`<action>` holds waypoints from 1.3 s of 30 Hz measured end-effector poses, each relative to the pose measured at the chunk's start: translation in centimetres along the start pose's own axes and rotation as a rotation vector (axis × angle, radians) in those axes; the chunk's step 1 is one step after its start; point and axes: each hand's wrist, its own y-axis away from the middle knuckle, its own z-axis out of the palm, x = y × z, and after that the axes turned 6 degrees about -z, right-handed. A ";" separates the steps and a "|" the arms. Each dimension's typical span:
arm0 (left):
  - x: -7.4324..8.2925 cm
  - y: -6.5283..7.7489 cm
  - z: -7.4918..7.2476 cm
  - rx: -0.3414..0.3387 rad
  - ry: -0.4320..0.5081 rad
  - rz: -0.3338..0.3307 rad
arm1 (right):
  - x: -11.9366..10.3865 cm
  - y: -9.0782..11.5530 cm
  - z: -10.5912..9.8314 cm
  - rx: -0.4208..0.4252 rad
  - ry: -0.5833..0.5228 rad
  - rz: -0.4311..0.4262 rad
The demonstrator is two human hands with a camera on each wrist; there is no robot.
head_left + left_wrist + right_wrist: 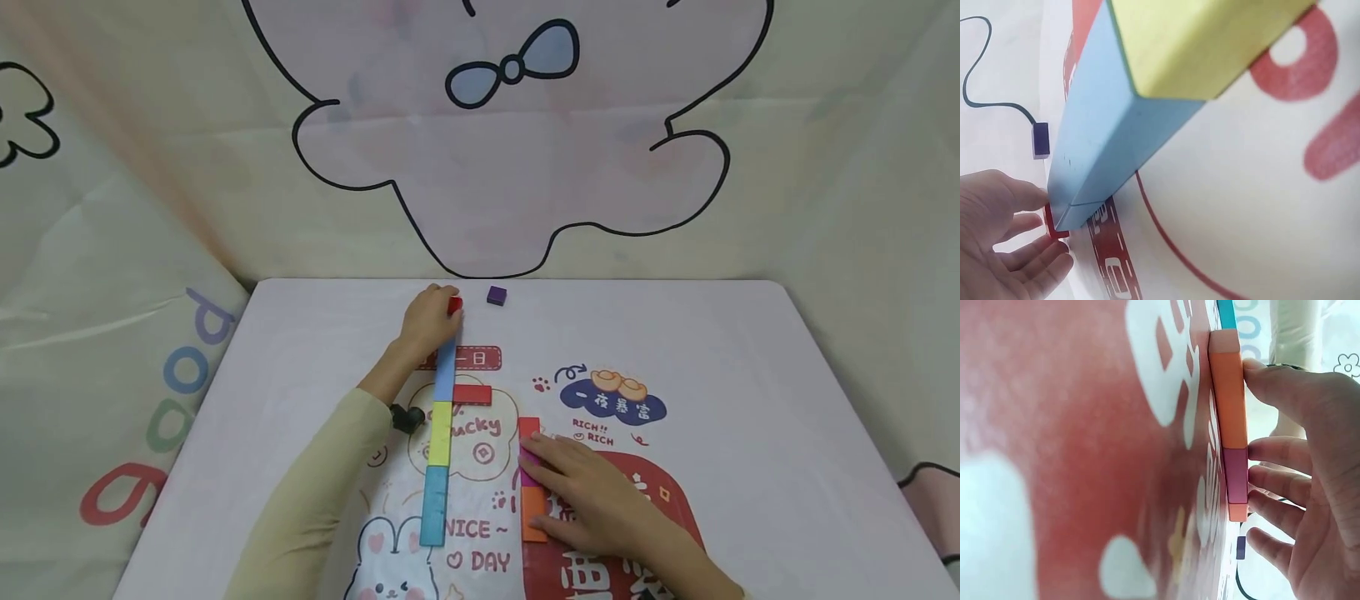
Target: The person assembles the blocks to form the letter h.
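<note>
My left hand (pixel 429 323) reaches to the far end of a line of blocks and pinches a small red block (pixel 454 305) between thumb and fingers. That block sits at the end of a light blue strip (pixel 445 375). Nearer to me, the line carries on with a yellow block (pixel 440 433) and a teal block (pixel 434 507). On the right, my right hand (pixel 592 496) rests along a shorter line, thumb on an orange block (pixel 534 504) and straight fingertips against a magenta block (pixel 1235 477). A coral-red block (pixel 528 426) forms this line's far end.
One red block (pixel 472 395) lies crosswise beside the blue strip. A small purple block (pixel 497 295) stands by the table's back edge, and a thin dark cord (pixel 997 104) shows behind it in the left wrist view. Printed drawings cover the white tabletop (pixel 720 358).
</note>
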 end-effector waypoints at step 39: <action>0.3 2.1 -1.3 0.063 0.104 -0.001 | 0.4 -0.3 -0.5 -0.034 -0.062 -0.011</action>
